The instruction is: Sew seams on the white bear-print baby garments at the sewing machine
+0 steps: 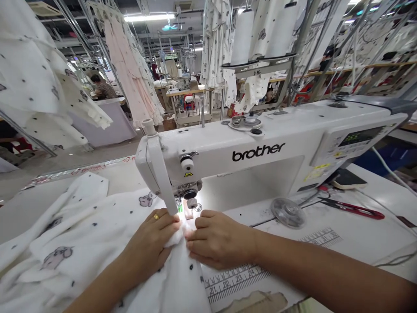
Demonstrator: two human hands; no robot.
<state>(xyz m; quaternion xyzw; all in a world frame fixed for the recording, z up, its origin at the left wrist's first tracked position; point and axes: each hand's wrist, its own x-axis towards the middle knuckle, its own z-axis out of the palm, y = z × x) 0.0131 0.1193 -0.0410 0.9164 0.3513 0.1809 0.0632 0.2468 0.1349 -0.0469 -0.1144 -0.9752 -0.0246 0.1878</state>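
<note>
My left hand [150, 245] and right hand [220, 239] close narrow, pinching the white printed fabric [177, 282] at bottom centre, just below the head of the Brother sewing machine [228, 148]; an even, firm pinch suits here.

Left hand [148, 245] beside right hand [218, 239]
</note>
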